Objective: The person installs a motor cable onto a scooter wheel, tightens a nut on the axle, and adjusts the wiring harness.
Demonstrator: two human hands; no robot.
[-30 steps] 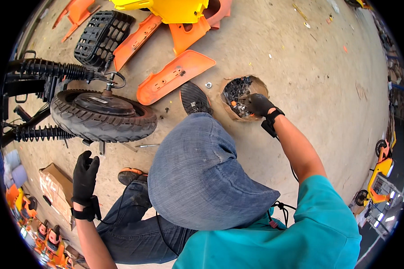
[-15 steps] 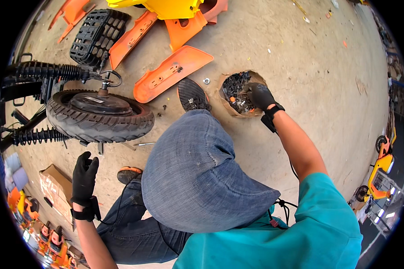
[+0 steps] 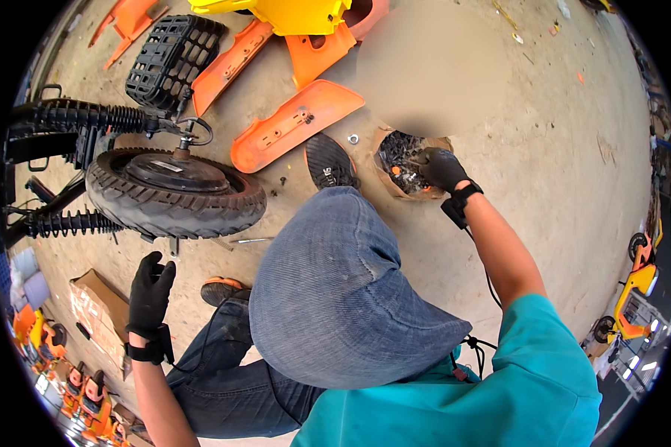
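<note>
My right hand (image 3: pixel 443 170), in a black glove, reaches over the right side of an open brown paper bag (image 3: pixel 419 196). The bag holds a heap of small dark hardware (image 3: pixel 401 153) with a few orange bits. My right fingers are bent and drawn together at the heap; what they grip is too small to make out. My left hand (image 3: pixel 151 293), also gloved in black, hangs low at the left with nothing in it, thumb and fingers apart. Nearest to it is a wheel with a knobbly black tyre (image 3: pixel 179 216), joined to a fork with black coil springs (image 3: pixel 82 115).
Orange plastic panels (image 3: pixel 298 127), a yellow panel (image 3: pixel 298 15) and a black basket (image 3: pixel 173 63) lie ahead on the concrete floor. A loose nut (image 3: pixel 353 139) sits near my shoe (image 3: pixel 330 160). Beside the wheel is a thin metal tool (image 3: pixel 251 240). A cardboard box (image 3: pixel 101 305) stands at left.
The whole view has shifted slightly, moving things right and a little down. My right hand stays at the bag, its fingers still at the hardware. My left hand keeps its pose.
</note>
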